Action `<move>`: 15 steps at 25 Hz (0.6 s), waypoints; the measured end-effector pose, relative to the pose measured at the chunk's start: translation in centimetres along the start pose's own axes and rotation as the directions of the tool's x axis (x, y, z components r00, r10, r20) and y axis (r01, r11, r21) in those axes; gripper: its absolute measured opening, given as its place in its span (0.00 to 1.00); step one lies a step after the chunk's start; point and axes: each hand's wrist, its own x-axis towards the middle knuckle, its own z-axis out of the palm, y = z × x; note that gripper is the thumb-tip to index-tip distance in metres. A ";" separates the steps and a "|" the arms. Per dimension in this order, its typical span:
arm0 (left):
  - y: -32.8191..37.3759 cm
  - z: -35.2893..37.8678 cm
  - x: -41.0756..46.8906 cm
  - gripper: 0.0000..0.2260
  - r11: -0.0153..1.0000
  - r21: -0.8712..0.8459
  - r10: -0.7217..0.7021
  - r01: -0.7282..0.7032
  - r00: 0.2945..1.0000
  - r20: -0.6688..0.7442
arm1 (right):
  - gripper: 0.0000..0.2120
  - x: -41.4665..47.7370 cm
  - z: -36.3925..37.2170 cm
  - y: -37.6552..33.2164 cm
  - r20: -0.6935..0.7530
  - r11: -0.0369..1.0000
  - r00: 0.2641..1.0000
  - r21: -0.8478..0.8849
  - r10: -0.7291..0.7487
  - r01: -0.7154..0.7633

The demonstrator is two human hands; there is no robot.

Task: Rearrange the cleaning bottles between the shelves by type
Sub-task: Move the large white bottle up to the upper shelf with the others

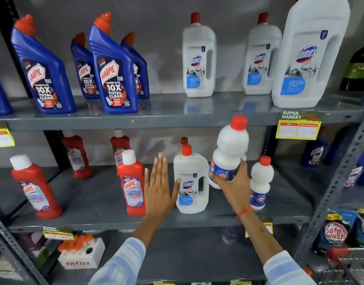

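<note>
The right hand (231, 182) grips a white waisted bottle (229, 155) round its labelled lower belly, lifted at about 3 o'clock above the middle shelf (98, 194); rigid plastic, probably weighty and slick, best held at the waist. The left hand (158, 188) is flat and wide, thumb touching a Domex bottle (191, 182). Top shelf: four full blue Harpic, three Domex. Middle: four red Harpic, two Domex, two waisted

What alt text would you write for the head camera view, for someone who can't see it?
A person's right hand grips a round white bottle with a red cap in front of the middle shelf, while the open left hand rests beside a clear Domex bottle. Red Harpic bottles stand to the left; blue Harpic bottles and more Domex line the shelf above.
</note>
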 end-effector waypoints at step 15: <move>-5.3 9.2 -9.1 0.45 0.995 0.099 -0.079 0.007 0.657 0.750 | 0.39 -0.2 1.6 14.1 0.068 0.883 0.917 -0.308 0.393 -0.355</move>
